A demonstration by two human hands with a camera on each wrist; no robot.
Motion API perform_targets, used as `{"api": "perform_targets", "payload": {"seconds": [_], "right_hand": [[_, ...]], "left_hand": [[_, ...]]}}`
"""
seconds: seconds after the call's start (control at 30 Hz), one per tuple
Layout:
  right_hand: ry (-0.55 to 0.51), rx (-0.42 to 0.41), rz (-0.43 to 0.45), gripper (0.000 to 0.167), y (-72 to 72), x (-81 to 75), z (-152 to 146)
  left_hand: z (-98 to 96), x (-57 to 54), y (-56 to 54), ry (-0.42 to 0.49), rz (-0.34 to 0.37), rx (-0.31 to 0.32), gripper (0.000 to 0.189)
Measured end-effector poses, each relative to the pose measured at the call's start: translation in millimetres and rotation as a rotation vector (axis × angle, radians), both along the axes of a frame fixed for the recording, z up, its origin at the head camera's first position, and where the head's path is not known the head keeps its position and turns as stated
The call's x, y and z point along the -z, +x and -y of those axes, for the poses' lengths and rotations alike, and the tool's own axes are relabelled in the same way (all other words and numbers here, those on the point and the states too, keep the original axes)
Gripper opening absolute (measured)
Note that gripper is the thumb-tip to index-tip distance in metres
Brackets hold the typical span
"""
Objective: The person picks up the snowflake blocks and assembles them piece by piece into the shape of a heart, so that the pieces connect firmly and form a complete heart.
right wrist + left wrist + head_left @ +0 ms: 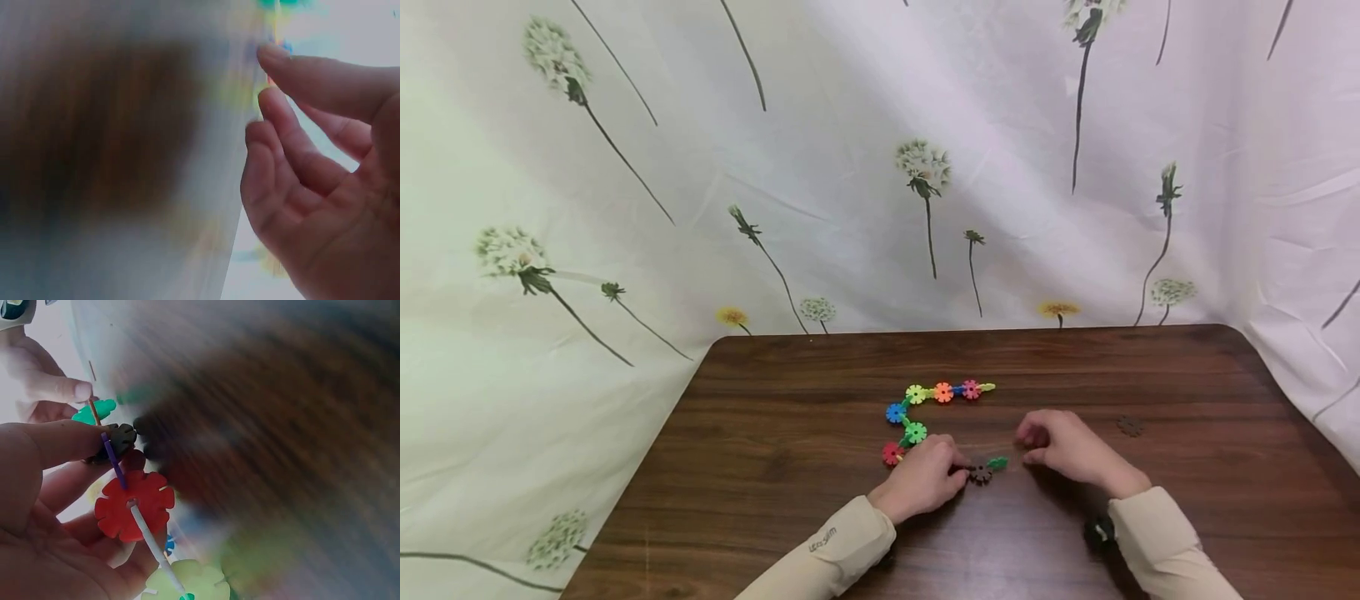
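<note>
A curved chain of colored, notched snowflake discs, including a red disc (892, 453) and an orange disc (943, 392), lies on the table. My left hand (925, 475) covers part of its near stretch. In the left wrist view, its thumb and fingers pinch the chain by a dark brown disc (124, 435), beside a purple disc (113, 459) seen edge-on. A green disc (997, 462) sticks out at the chain's near right end. My right hand (1071, 450) hovers just right of that green disc, fingers loosely bent, with nothing visible between them in the right wrist view.
A loose dark brown disc (1130, 426) lies on the wooden table (775, 492), right of the right hand. A dark object (1099, 533) sits by the right sleeve cuff. Behind the table hangs a white cloth (850, 208) printed with dandelions.
</note>
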State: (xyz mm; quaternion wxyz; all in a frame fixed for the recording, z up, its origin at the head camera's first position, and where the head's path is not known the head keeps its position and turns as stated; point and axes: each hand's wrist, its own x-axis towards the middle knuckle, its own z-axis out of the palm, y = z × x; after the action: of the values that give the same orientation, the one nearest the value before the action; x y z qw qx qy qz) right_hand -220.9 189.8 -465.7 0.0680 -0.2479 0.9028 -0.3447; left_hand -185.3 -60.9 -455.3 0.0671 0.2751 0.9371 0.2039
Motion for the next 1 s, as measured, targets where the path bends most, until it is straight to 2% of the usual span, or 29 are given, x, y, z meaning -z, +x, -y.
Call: {"api": "perform_targets", "payload": {"seconds": [0.17,0.3,0.4,0.63,1.0], "right_hand": [[0.063,0.211,-0.081,0.02,-6.1,-6.5,-46],[0.125,0.381,-0.039,0.032,-6.4,-8.6,-84],[0.153,0.453,0.018,0.041,-6.3,-8.5,-103],[0.161,0.452,0.119,0.049,-9.9,-5.7,-118],[0.166,0.427,0.116,0.04,-11.3,-5.3,-117]], "left_hand": [[2.4,1.9,0.7,-0.01,-0.01,-0.019,0.018],[3.2,2.9,1.7,-0.024,-0.013,-0.026,0.018],[3.5,2.7,2.1,-0.036,-0.009,-0.029,0.018],[4.8,0.9,3.1,-0.043,-0.018,-0.022,0.02],[7.4,1.0,3.9,-0.075,-0.026,-0.015,0.021]]}}
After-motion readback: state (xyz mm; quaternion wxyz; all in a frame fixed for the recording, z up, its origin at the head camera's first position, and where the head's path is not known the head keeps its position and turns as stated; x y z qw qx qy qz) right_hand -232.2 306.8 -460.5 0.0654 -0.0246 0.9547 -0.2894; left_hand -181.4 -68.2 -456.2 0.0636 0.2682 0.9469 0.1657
